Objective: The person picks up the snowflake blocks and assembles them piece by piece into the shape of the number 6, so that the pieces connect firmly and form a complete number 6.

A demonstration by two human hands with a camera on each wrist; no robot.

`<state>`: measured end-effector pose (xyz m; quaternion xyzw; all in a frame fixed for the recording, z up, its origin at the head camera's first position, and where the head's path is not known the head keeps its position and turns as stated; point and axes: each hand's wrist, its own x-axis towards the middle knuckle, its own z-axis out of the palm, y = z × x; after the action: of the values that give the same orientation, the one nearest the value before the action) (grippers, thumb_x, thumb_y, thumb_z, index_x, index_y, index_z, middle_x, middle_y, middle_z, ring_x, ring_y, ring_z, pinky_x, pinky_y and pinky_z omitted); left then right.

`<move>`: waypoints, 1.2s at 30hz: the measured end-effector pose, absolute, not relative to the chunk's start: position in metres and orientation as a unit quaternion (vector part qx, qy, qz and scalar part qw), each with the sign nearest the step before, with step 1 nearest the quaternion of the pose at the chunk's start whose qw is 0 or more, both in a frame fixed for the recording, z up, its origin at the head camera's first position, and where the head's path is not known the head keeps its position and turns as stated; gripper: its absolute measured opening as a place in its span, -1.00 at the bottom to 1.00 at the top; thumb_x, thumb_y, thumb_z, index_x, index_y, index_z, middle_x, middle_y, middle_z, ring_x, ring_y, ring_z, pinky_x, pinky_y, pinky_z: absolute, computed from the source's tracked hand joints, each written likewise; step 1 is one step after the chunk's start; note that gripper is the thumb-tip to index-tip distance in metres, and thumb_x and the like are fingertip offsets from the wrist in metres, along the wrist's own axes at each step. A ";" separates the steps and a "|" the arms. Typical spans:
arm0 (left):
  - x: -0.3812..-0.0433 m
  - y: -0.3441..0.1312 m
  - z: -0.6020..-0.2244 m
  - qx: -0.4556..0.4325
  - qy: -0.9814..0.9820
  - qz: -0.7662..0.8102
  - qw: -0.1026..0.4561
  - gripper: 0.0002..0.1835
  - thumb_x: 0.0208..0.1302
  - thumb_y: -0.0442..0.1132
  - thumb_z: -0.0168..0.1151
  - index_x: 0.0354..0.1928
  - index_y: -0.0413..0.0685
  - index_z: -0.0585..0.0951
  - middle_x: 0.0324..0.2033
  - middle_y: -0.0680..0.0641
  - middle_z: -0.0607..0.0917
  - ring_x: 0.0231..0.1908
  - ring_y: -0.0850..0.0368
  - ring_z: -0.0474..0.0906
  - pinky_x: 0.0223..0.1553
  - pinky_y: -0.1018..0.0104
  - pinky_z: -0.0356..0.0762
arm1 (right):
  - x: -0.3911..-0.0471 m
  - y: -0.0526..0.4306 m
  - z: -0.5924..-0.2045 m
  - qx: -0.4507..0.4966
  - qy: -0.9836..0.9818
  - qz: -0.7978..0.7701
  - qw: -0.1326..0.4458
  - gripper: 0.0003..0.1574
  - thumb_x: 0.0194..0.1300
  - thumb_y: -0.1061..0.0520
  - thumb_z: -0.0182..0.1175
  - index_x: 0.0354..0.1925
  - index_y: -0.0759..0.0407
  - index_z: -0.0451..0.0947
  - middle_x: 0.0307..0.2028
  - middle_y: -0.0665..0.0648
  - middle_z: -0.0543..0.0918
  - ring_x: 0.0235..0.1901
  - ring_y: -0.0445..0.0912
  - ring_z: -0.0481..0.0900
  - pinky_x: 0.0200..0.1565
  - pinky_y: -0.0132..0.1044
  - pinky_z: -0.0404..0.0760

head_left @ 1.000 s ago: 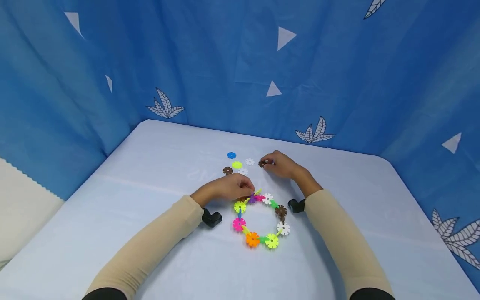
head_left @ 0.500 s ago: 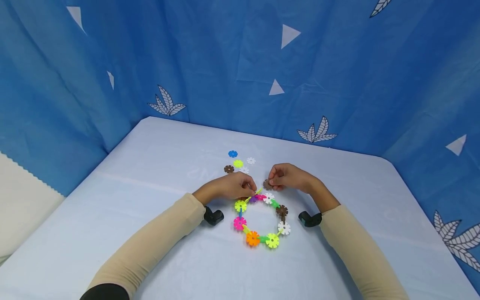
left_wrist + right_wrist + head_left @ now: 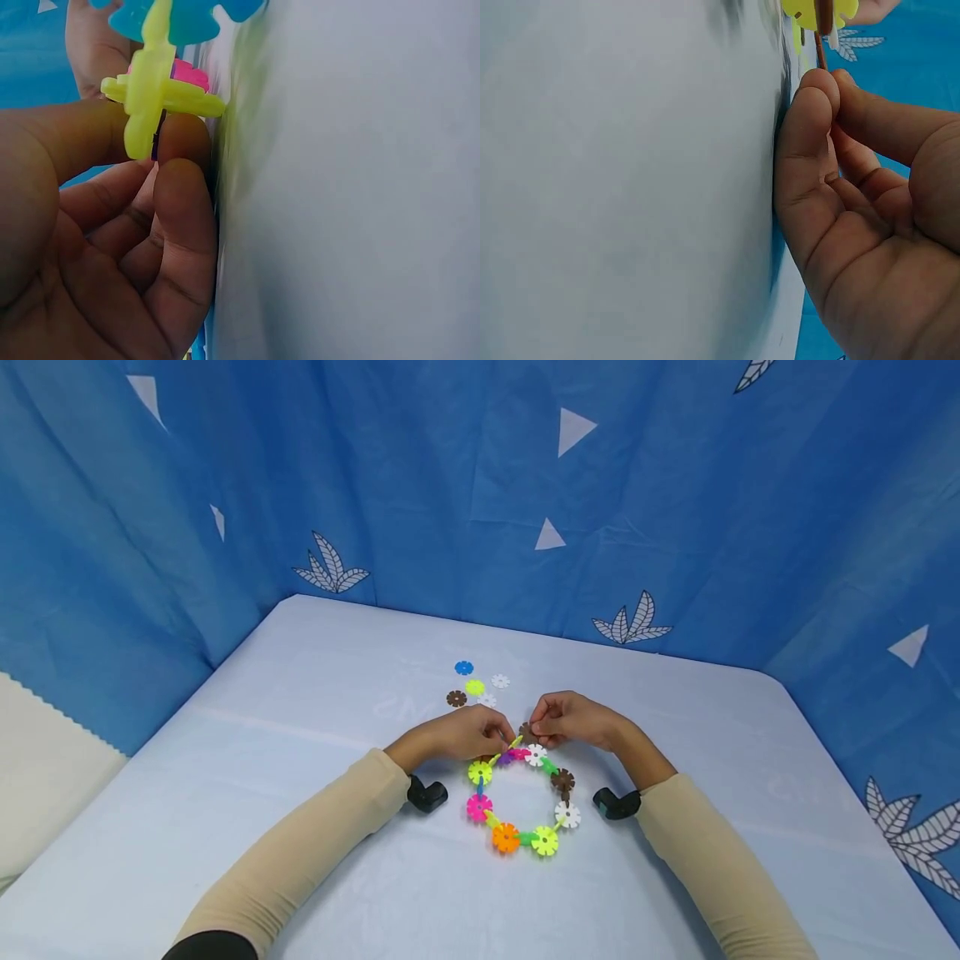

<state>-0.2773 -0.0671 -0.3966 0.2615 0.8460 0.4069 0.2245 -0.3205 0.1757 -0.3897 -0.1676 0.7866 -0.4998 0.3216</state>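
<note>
A ring of interlocking plastic snowflake discs (image 3: 506, 837) in many colours lies on the white table. My left hand (image 3: 468, 732) pinches the ring at its far left side, by the purple disc (image 3: 507, 758). From there a yellow disc (image 3: 516, 742) sticks out on edge; close up in the left wrist view are yellow discs (image 3: 146, 97) beside my thumb and fingertips. Between thumb and finger my right hand (image 3: 573, 718) pinches a brown snowflake disc (image 3: 527, 732), close to that outward yellow disc. Its thin edge (image 3: 820, 51) shows in the right wrist view. Whether the two touch I cannot tell.
Beyond my left hand lie several loose discs: a blue one (image 3: 464, 667), a yellow one (image 3: 475, 687), a brown one (image 3: 457, 698) and white ones (image 3: 500, 681). A blue curtain (image 3: 450, 485) hangs behind the table's far edge (image 3: 480, 625).
My right hand has carried the brown disc from beside the loose discs toward me, up to the far side of the ring. My left hand has stayed at the ring.
</note>
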 end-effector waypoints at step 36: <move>-0.270 -0.062 -0.390 0.238 0.876 0.372 0.195 -0.95 0.39 -0.29 0.28 -0.19 -0.10 0.61 -0.38 0.02 0.64 -0.37 0.15 0.54 -0.22 0.31 0.53 | -0.316 0.166 -0.394 -0.192 0.780 -0.510 0.308 -0.89 0.40 0.29 0.27 -0.18 0.35 0.55 -0.29 0.18 0.68 -0.39 -0.03 0.52 -0.30 -0.27 0.58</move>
<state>-0.2700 -0.0625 -0.3903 0.2380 0.8757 0.3720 0.1949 -0.3160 0.1660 -0.3942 -0.1918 0.7801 -0.5096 0.3081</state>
